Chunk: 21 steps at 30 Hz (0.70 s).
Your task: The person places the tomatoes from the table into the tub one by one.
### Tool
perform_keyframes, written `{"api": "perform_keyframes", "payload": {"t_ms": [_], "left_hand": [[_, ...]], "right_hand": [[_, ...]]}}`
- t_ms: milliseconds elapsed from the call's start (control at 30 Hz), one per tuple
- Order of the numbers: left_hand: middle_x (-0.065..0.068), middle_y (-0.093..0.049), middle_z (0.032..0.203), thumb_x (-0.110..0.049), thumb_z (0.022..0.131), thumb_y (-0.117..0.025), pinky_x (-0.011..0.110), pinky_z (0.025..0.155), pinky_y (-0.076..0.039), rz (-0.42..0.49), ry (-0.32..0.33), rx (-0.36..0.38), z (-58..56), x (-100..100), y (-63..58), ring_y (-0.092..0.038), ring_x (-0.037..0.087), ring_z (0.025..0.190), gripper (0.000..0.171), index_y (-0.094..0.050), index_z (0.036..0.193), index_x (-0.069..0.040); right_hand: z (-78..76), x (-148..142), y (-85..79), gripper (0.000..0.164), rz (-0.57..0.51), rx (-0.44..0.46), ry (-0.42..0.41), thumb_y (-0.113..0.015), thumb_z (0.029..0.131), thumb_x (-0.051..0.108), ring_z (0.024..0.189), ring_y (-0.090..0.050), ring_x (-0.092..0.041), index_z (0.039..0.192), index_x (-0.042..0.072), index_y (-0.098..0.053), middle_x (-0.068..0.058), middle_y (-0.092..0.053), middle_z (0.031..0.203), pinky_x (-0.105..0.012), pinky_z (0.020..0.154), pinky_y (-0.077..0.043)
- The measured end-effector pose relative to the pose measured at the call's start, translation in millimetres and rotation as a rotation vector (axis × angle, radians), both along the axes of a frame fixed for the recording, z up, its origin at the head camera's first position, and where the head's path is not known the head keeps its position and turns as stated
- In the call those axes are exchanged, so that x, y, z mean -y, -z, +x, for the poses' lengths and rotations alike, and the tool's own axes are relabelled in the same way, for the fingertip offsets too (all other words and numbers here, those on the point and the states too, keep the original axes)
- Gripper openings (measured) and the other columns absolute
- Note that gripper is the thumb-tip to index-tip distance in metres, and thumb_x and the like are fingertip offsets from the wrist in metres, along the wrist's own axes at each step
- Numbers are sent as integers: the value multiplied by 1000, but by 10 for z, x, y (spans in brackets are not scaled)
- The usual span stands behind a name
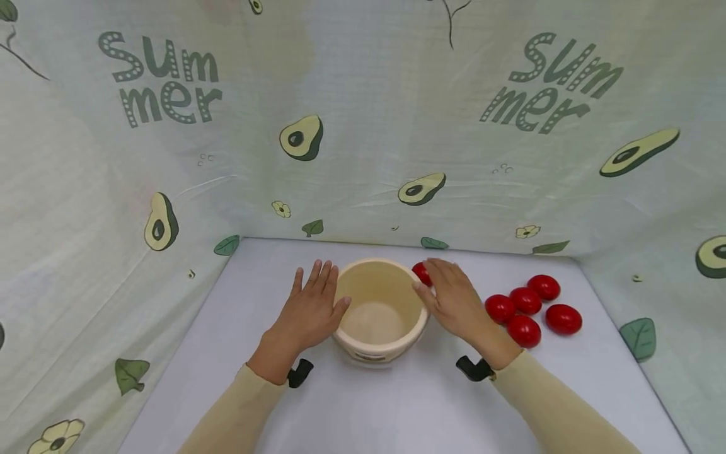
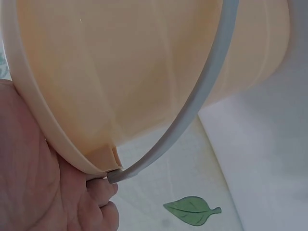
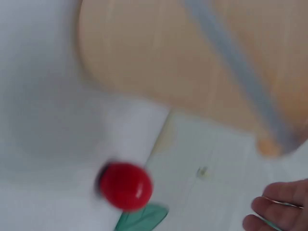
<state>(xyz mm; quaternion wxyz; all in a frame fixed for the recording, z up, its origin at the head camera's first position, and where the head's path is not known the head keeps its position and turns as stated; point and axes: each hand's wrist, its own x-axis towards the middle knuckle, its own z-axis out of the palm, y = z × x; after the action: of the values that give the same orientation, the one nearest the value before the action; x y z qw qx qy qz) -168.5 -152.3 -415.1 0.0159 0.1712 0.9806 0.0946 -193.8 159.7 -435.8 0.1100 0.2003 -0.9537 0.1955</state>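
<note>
Though six red ovals [image 1: 525,300], one bucket [image 1: 377,315].

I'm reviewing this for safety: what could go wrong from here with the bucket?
The left grip and right grip flank the bucket with fingers mostly straight, so it might slip if lifted that way. The lone red object beside it, partly hidden by the right grip in the head view, could get knocked and perhaps roll. The lowered handle could catch a finger.
</note>
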Motion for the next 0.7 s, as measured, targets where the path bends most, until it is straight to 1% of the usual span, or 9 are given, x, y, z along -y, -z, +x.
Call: {"api": "perform_keyframes", "payload": {"t_ms": [67,133,200,267,367,433,567,700], "left_hand": [[21,-16,175,-50,113,-36,61,132,-4,-7,0,2,-2,-6,4,-8,36,164,76,-19,166,3],[22,-17,174,-49,113,-36,60,132,-6,-4,1,2,-1,-6,15,-8,37,164,76,-20,166,4],[23,-16,174,-48,114,-35,59,132,-7,-1,3,5,6,-5,19,-8,38,164,76,-19,166,5],[24,-17,174,-49,114,-34,59,132,-8,-5,5,5,12,-2,20,-9,38,163,76,-20,166,5],[25,-19,173,-47,113,-37,59,132,-11,2,5,-5,22,-2,10,-12,39,163,76,-22,165,6],[25,-19,173,-48,113,-37,59,132,-11,0,5,-5,20,-4,8,-13,39,163,76,-22,165,6],[23,-17,174,-49,114,-35,58,132,-10,1,4,5,8,-16,13,-12,39,163,76,-20,166,5],[24,-19,173,-48,113,-38,58,132,-11,12,1,-6,1,-26,27,-13,39,163,76,-21,165,5]], "right_hand": [[-156,-124,38,67,6,-12,53,-61,106,40,145,-43,-48,151,-9,-47,-29,-49,154,-65,122,-33],[-307,-242,121,68,46,-24,99,-64,105,38,141,-45,-49,149,-11,-47,-32,-51,151,-65,120,-37],[-425,-321,220,71,96,-18,123,-68,102,39,139,-46,-50,148,-12,-48,-32,-51,148,-65,118,-39],[-515,-359,337,75,145,-18,119,-73,98,41,137,-46,-49,146,-12,-49,-32,-52,147,-66,116,-41],[-617,-340,486,82,193,-18,105,-78,93,47,134,-48,-48,144,-11,-51,-30,-54,144,-66,111,-44],[-681,-309,563,84,217,-24,100,-79,91,50,131,-48,-48,142,-11,-52,-30,-56,142,-66,108,-46],[-790,-248,666,85,226,0,123,-78,91,54,130,-48,-48,141,-10,-53,-30,-56,140,-66,106,-45],[-857,-199,752,82,224,33,146,-75,91,55,127,-49,-48,137,-10,-56,-30,-58,136,-67,102,-44]]}}
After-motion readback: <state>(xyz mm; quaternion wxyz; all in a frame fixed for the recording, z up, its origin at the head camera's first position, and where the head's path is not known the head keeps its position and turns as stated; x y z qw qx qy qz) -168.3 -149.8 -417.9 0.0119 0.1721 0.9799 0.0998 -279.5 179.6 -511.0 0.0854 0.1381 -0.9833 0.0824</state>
